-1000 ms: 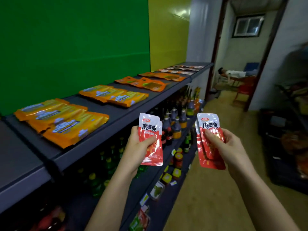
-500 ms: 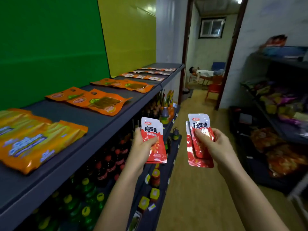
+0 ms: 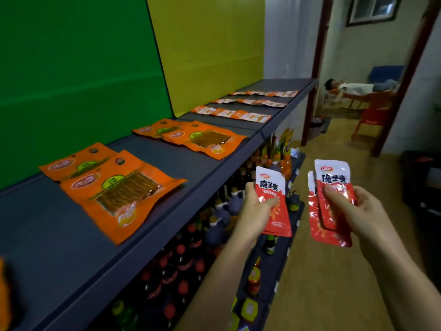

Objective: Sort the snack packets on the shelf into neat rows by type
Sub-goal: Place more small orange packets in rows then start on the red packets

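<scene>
A red packet (image 3: pixel 274 201) is clamped in the left hand (image 3: pixel 256 211); two more packets (image 3: pixel 330 206) are gripped by the right hand (image 3: pixel 358 211), all held beside the shelf (image 3: pixel 191 187). Orange packs (image 3: pixel 114 187) are laid flat on it.

Bottles (image 3: pixel 222 211) fill the lower racks; beyond the doorway, a person (image 3: pixel 353 88) lies near a red chair (image 3: pixel 374 111).

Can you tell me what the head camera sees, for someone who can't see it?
Two hands hold red snack packets beside a dark shelf: the left hand one, the right hand two. Orange packets lie in rows on the shelf.
</scene>
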### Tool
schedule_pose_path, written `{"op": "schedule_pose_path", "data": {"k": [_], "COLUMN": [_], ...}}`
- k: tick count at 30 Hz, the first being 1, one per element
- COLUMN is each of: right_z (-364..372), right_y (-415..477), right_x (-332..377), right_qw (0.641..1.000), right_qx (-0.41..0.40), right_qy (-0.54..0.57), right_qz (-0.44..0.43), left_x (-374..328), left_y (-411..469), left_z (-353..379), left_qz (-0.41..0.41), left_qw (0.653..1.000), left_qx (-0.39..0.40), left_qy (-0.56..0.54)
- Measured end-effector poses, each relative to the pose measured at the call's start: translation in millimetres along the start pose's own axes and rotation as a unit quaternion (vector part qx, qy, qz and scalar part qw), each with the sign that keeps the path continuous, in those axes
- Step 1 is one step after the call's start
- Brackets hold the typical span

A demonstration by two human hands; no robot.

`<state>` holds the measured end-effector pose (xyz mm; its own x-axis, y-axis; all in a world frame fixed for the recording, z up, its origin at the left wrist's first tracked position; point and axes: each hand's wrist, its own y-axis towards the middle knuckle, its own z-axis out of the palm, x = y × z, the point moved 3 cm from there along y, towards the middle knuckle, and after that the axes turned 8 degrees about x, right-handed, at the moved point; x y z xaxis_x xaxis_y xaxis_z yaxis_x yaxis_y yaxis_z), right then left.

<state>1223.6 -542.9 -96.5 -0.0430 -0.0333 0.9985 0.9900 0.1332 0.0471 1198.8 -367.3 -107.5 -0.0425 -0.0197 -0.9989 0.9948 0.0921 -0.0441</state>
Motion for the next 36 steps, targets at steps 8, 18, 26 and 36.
{"op": "schedule_pose_path", "data": {"k": [8, 18, 26, 36], "right_z": [-73.2, -133.7, -162.6, -202.2], "right_y": [156.5, 319.1, 446.9, 613.0], "right_x": [-7.7, -11.1, -32.6, -6.9], "right_qw": [0.998, 0.991, 0.991, 0.985], "right_qx": [0.064, 0.126, 0.132, 0.172], "right_qy": [0.013, 0.027, 0.035, 0.004], "right_qz": [0.009, 0.015, 0.016, -0.014], "left_x": [5.9, -1.6, 1.7, -31.2], "left_y": [141.1, 292.3, 418.1, 572.4], "left_z": [77.1, 147.8, 194.2, 242.0], "left_qz": [-0.008, 0.013, 0.028, 0.078], "left_qw": [0.998, 0.994, 0.99, 0.989], "left_qx": [-0.061, -0.101, -0.109, -0.087], "left_qy": [0.012, -0.043, -0.081, -0.094]}}
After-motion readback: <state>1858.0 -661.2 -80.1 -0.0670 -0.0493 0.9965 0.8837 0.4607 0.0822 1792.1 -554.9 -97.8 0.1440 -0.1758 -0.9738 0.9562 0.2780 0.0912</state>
